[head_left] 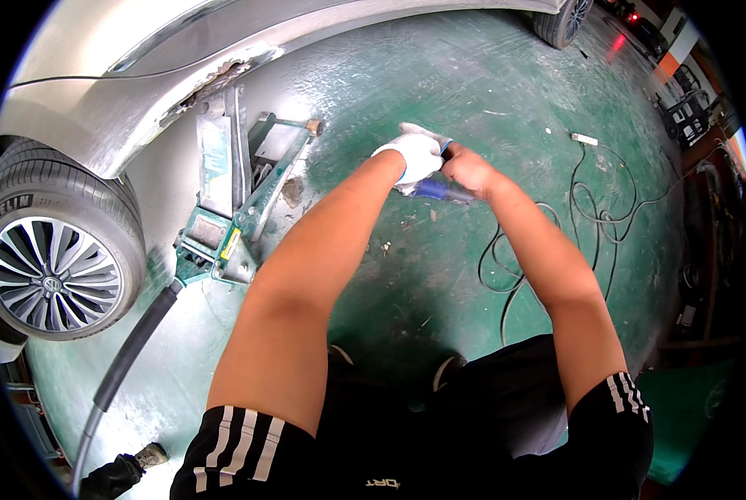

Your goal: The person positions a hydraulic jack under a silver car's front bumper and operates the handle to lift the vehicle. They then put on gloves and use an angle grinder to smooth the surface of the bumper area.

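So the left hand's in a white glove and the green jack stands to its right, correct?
Wrong side: the green jack stands to its left, per the head view. The left hand is indeed in a white glove.

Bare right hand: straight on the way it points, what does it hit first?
Most likely the white-gloved left hand, just up and left of the bare right hand in the head view. They look close together; contact and depth are unclear.
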`<state>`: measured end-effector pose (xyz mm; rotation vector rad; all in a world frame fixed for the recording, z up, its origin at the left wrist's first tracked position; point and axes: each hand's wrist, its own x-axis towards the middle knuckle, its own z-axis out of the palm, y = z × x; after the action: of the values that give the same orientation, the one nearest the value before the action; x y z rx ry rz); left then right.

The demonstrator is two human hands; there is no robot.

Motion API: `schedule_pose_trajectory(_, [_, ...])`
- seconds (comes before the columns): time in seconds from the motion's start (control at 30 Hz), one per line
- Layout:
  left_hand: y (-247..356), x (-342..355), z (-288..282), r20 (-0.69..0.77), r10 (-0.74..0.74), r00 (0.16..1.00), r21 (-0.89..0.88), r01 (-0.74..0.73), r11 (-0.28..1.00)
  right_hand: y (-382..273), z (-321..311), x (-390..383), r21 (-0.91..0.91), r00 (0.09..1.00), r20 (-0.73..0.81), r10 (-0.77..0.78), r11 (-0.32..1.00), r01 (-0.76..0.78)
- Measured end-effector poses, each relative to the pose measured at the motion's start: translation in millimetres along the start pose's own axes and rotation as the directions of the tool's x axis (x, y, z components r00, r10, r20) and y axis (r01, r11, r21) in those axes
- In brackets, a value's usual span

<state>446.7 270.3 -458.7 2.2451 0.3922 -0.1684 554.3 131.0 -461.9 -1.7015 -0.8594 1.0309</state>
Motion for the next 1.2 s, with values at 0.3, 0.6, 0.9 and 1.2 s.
schedule_pose_trajectory(0.3, [35,-6,10,0.117,-0.007,0.993,-0.208,0.032,0.978,18,-47,13,0.560,0.999,0.048,-0.004,0.828,-0.024])
schedule_pose_trajectory(0.6, [56,-11,-1,0.068,0.228,0.971,0.199,-0.238,0.951,55,-49,26,0.282,0.974,-0.227,0.028,0.959,0.038])
schedule_pose_trajectory(0.9, [42,-9,19,-0.026,0.275,0.961,0.134,-0.269,0.954,4,-15,-11,0.458,0.997,0.068,-0.047,0.889,0.010])
schedule_pose_trajectory(1.2, [59,4,19,0.122,0.260,0.958,-0.062,-0.254,0.965,9,-36,6,0.471,0.971,-0.109,-0.215,0.849,0.241])
